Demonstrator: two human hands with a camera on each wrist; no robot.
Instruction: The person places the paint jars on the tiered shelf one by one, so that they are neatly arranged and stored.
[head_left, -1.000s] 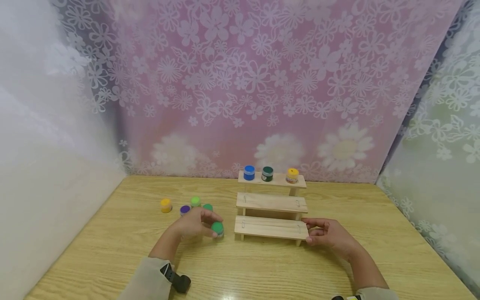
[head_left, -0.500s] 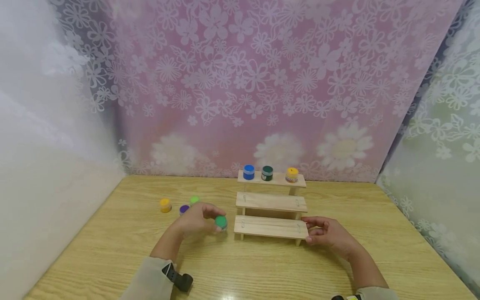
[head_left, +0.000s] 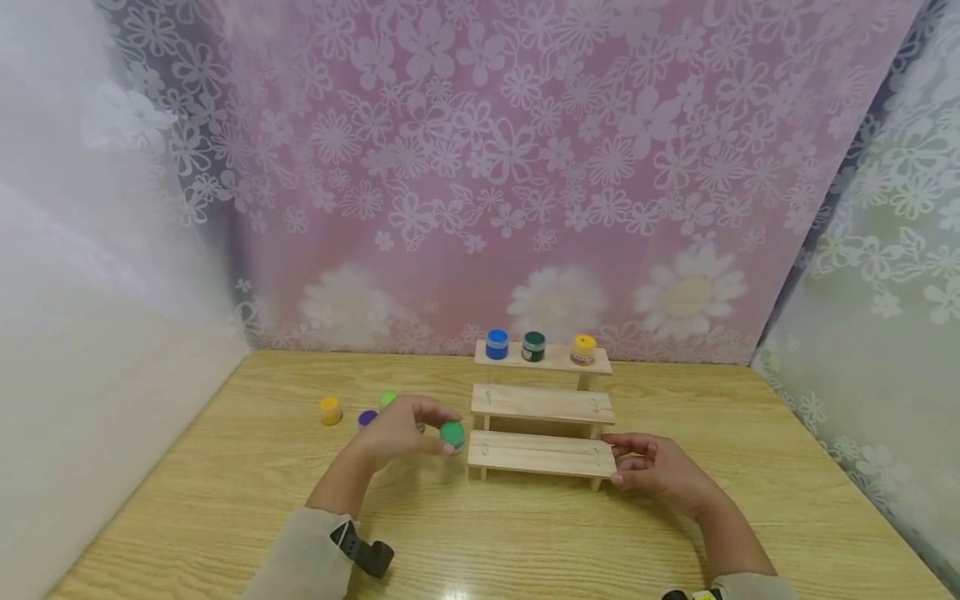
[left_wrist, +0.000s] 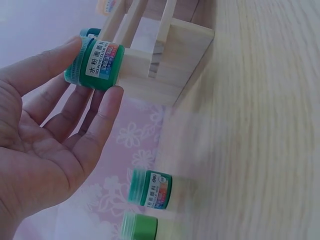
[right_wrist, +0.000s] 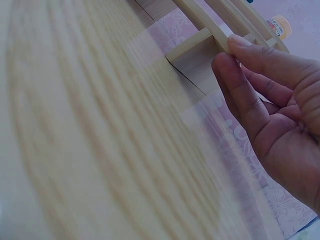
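Observation:
My left hand (head_left: 397, 435) grips a green gouache paint jar (head_left: 452, 437) between thumb and fingers, just off the left end of a three-step wooden display stand (head_left: 542, 454). The jar's label and clear-rimmed lid show in the left wrist view, where the jar overlaps the end of the stand. At the stand's other end, my right hand (head_left: 660, 473) pinches the corner of the lowest board; the right wrist view shows its thumb (right_wrist: 250, 47) on top of the board edge. Along the top step are a blue jar (head_left: 497, 345), a dark green jar (head_left: 534, 347) and a yellow jar (head_left: 583, 351).
Left of the stand, an orange-yellow jar (head_left: 330, 411), a purple jar (head_left: 367, 419) and a light green jar (head_left: 387, 400) stand on the wooden table (head_left: 525, 542). A second green jar (left_wrist: 157, 190) is mostly hidden behind my left hand in the head view. Flowered curtain hangs behind.
My left hand has carried the green jar rightward and slightly away from me, closer to the stand. My right hand has stayed at the lowest board.

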